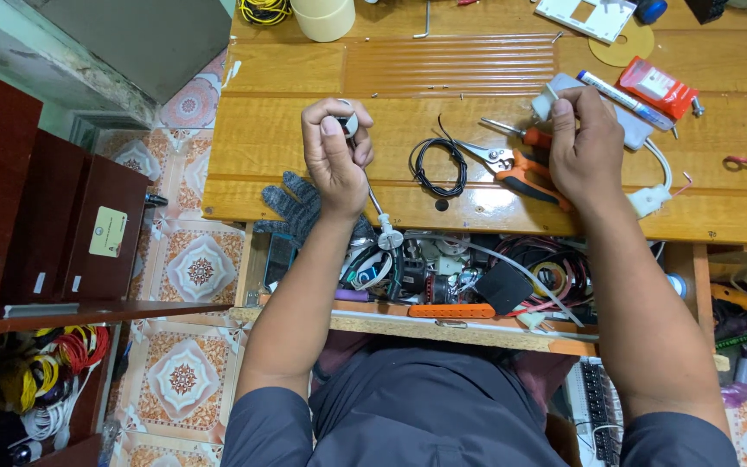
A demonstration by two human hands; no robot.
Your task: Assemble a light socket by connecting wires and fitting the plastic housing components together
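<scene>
My left hand (335, 156) is clamped on a screwdriver (372, 195), right hand (583, 147) on a white plug (546, 101). Black wire coil (439, 167) & orange pliers (522, 172) lie between, mid frame, on wood surface (261, 138).

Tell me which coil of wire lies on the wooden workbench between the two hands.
The small black wire coil, flat on the workbench beside the orange-handled pliers. The yellow coil sits at the bench's far edge.

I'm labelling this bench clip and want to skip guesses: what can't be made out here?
All from the head view:
- Small part in the left hand: fingers cover most of it.
- White piece in the right hand: half hidden by the fingers.
- Grey glove: partly behind the left wrist.
- Drawer contents: tangled and too small to tell apart.
- Tape roll: cut off by the top edge.
</scene>
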